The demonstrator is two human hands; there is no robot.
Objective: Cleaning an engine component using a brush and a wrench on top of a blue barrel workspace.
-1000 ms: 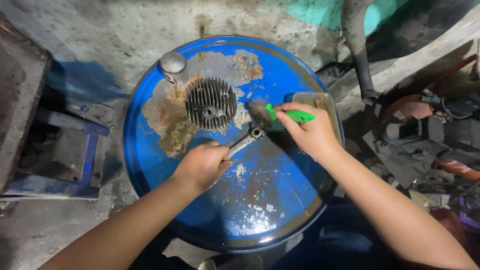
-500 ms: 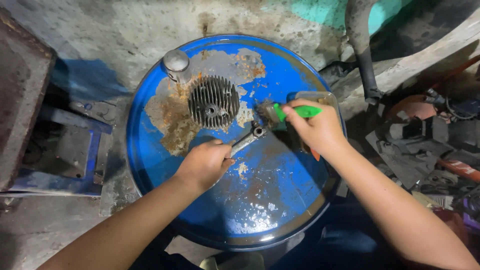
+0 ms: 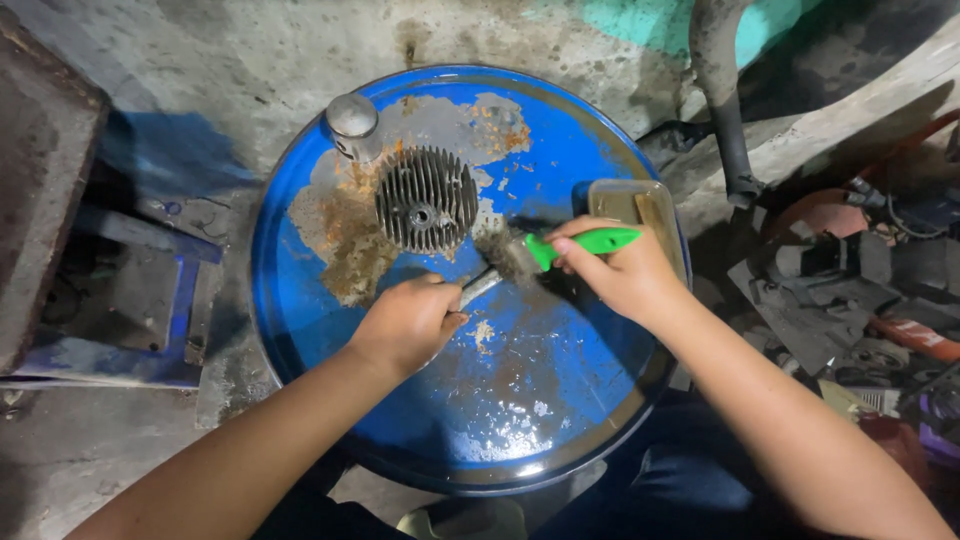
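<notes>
A green-handled brush (image 3: 560, 248) lies across the middle of the blue drum top (image 3: 560, 400), its dark, dirty bristles pressed against the free end of a small grey metal part (image 3: 480, 285). Brush and part meet just off centre, toward 1 o'clock on the drum face.

The right hand (image 3: 625, 275) comes in from 4 o'clock, fingers wrapped tight around the green handle, thumb along its top, the handle's tip poking out toward 2 o'clock. The left hand (image 3: 405, 325) reaches in from 7 o'clock and is clenched over the near end of the metal part; only a short silvery length shows beyond the knuckles, so what kind of part it is I cannot tell.

At 11 o'clock from the brush sits a round finned cylinder head (image 3: 425, 212), grey, with a hole in its middle, resting on a rusty bare patch where the drum's paint has flaked off. Further out at 11 o'clock, at the drum's rim, stands a small silver cap (image 3: 352, 118). At 2 o'clock, right behind the right hand, is a clear shallow plastic tray (image 3: 625, 200) near the rim.

Beyond the drum, a dark bent pipe (image 3: 725, 110) hangs at 1 o'clock, a heap of scrap parts (image 3: 850, 290) fills 3 o'clock, and a blue metal frame (image 3: 150, 300) lies on stained concrete at 9 o'clock.
</notes>
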